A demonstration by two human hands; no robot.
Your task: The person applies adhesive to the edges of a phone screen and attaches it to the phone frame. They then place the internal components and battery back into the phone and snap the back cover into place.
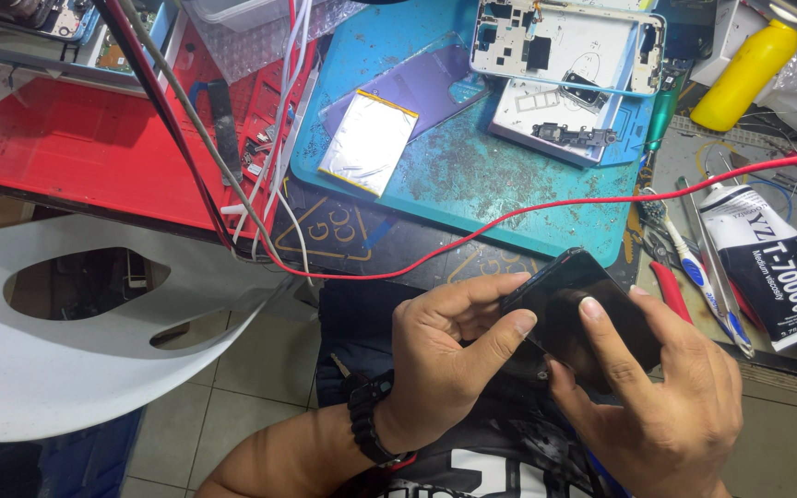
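Cluttered bench: beyond the black phone (pixel 588 309), gripped by both your left hand (pixel 445 355) and right hand (pixel 666 397), battery (pixel 368 141) and frame (pixel 566 44) lie out (reassembly seemingly unfinished).

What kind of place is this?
Probably a phone repair bench: both hands hold a dark phone, and a bare battery and stripped phone frame lie on a teal work mat.

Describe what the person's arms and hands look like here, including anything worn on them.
Both hands are bare, with no gloves or rings visible. The left hand has a black chunky-link wristband on the wrist. The right hand shows nothing worn. The left forearm is bare, no sleeve.
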